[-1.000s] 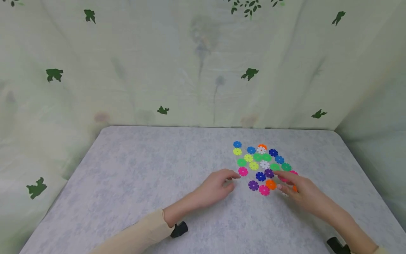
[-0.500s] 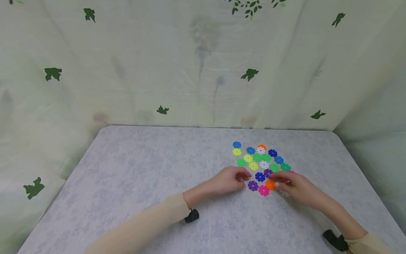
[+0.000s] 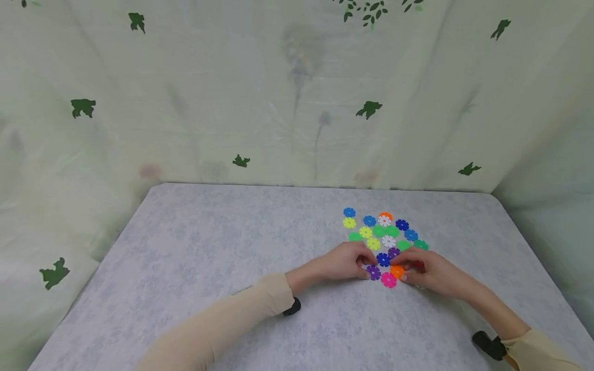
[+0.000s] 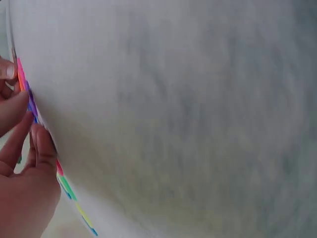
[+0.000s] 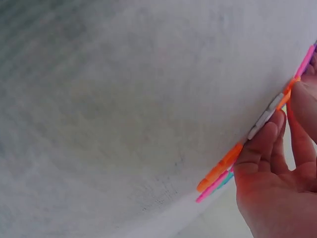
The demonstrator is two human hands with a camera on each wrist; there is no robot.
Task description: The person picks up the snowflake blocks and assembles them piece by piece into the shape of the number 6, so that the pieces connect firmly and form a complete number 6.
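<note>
Flat, notched, flower-like discs in several colours lie in a group on the right half of the table. My left hand pinches a purple disc at the group's near left, thumb and forefinger at its edge; the left wrist view shows that hand from the side. With thumb and forefinger, my right hand grips an orange disc. In the right wrist view the thumb of this hand meets the orange edge. Between the hands are a dark blue disc and a pink disc.
Behind the hands lie yellow, green, white and blue discs. The right hand covers some discs. A pale curtain with dark green bird shapes hangs behind the grey table. Each wrist carries a black device.
My left hand has moved right, past the pink disc at the group's left, to the purple disc. My right hand has shifted slightly left, and its fingertips have come onto the orange disc.
</note>
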